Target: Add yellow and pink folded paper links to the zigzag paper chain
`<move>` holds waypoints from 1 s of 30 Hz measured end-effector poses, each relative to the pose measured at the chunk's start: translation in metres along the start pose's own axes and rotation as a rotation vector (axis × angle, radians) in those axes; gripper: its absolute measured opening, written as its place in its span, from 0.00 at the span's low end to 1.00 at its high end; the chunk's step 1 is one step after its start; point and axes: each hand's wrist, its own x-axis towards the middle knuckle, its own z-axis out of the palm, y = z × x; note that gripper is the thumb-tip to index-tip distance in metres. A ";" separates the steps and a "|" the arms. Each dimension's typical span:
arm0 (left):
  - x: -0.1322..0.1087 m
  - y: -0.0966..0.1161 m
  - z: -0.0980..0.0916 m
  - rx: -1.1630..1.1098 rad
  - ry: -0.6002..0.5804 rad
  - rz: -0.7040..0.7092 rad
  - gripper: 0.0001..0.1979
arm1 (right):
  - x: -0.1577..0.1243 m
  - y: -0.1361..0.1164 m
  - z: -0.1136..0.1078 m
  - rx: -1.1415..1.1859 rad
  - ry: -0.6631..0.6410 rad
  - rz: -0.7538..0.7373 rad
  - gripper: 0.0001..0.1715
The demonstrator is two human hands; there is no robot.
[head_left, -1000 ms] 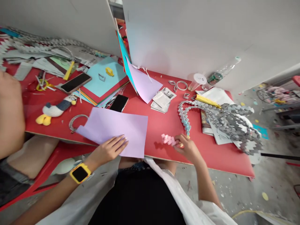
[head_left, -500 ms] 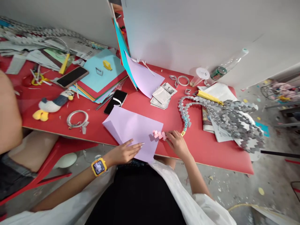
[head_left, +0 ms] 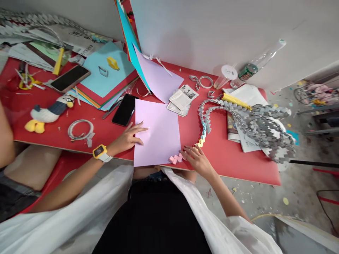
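A lilac paper sheet [head_left: 159, 134] lies flat on the red table [head_left: 225, 155] in front of me. My left hand [head_left: 128, 137], with a yellow watch on the wrist, rests on the sheet's left edge with fingers stretched out. My right hand [head_left: 197, 160] lies by the sheet's lower right corner, fingers spread over the pink end [head_left: 176, 158] of a folded paper chain [head_left: 205, 123]. The chain runs up past yellow and blue links into a grey pile [head_left: 265, 130].
A black phone [head_left: 124, 110] lies left of the sheet, and a stack of coloured paper [head_left: 106, 76] with another phone [head_left: 69, 78] behind it. A toy bird [head_left: 47, 114], a wire coil [head_left: 79, 129], newspaper pieces [head_left: 182, 100] and a bottle [head_left: 254, 67] are around. Another person's arm [head_left: 5, 137] is at the left.
The lilac sheet has slid right and turned square in front of me. My right hand moved left and nearer with the pink chain end, and its fingers have spread.
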 end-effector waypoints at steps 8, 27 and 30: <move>0.004 0.025 -0.023 0.025 -0.263 0.052 0.25 | -0.001 -0.011 0.007 -0.095 -0.054 0.010 0.31; -0.021 0.117 0.069 0.269 0.055 0.261 0.17 | -0.009 -0.014 0.007 -0.043 0.116 0.058 0.24; -0.021 0.117 0.069 0.312 0.049 0.273 0.17 | -0.010 -0.016 0.006 -0.067 0.082 0.072 0.23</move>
